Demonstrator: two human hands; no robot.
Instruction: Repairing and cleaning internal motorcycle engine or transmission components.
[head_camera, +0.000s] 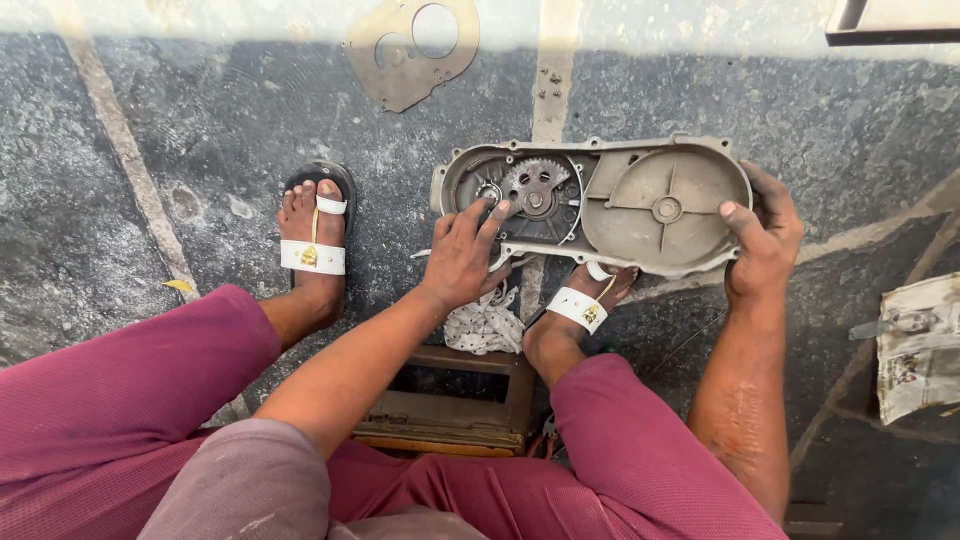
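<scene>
The person sat low on a wooden stool (455, 405), knees apart in maroon trousers, with a long grey metal engine cover (600, 200) held over the right foot. The cover (600, 200) was a cast, dull aluminium shell, oblong with rounded ends and small bolt lugs along its rim, turned so its inner side faced up. At its left end sat a toothed gear (538, 190) among smaller steel parts, greasy and dark; the right end was a broad round hollow with raised ribs meeting at a central boss.

The left hand (462, 258) lay on the cover's lower left edge, fingers spread and stretched toward the gear, tips touching the metal beside it rather than clasping anything. The right hand (765, 240) gripped the cover's right end, fingers curled around the rim and thumb pressed on top.

A crumpled patterned rag (485, 325) lay just under the cover by the foot. Both feet wore white-strapped sandals. A flat, pale gasket-shaped plate (410, 50) lay well apart on the speckled stone floor (200, 130), and a folded newspaper (920, 345) rested at the right.
</scene>
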